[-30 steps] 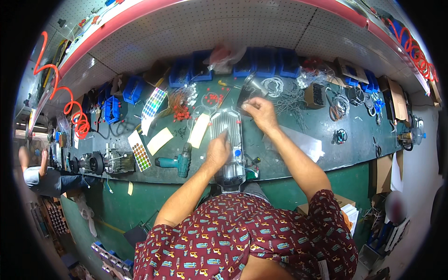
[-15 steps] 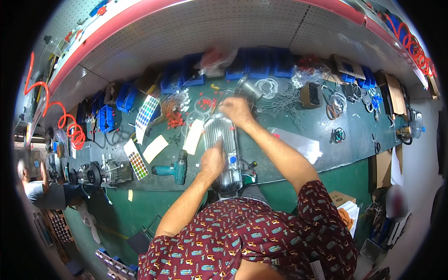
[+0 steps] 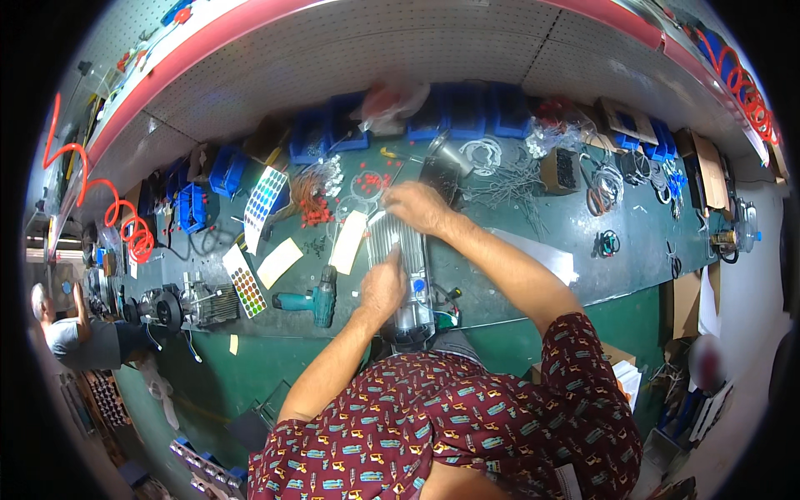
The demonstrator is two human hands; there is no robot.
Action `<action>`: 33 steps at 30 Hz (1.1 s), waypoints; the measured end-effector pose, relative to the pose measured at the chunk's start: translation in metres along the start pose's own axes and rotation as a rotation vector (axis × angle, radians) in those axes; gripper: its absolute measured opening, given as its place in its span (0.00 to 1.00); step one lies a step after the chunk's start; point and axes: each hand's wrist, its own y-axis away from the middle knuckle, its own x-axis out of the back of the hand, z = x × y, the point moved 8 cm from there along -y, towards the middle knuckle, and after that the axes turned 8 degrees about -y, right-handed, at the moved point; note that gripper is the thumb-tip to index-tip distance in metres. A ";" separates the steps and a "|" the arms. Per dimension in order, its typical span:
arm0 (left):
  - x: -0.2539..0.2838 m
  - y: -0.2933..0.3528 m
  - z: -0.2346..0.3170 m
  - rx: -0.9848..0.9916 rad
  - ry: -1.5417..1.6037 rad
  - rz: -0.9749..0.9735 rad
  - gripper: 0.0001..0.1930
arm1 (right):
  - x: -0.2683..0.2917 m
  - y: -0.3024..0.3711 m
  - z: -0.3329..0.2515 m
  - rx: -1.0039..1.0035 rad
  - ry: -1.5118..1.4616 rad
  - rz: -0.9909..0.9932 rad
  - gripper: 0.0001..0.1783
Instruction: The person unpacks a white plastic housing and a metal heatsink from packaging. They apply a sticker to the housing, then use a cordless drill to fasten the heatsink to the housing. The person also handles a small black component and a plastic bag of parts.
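- I see shiny, ribbed metal on the housing beneath the left fingers.
- Left of them, I make out a smooth paper slip and a drill in matt plastic.
- Beyond the right fingers, I find smooth plastic bins.

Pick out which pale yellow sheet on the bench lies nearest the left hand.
The rightmost sheet, just left of the finned metal housing at the left hand. The other sheet lies farther left, beside a card of multicoloured dots.
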 end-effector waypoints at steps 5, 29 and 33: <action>-0.005 0.000 -0.003 0.008 -0.042 -0.032 0.25 | -0.019 0.020 -0.013 0.134 0.041 -0.191 0.07; 0.012 0.034 -0.015 -0.235 0.397 0.291 0.09 | -0.042 0.029 -0.022 0.239 0.256 -0.322 0.04; 0.013 0.036 -0.015 -0.216 0.390 0.254 0.07 | -0.043 0.031 -0.020 0.240 0.282 -0.326 0.05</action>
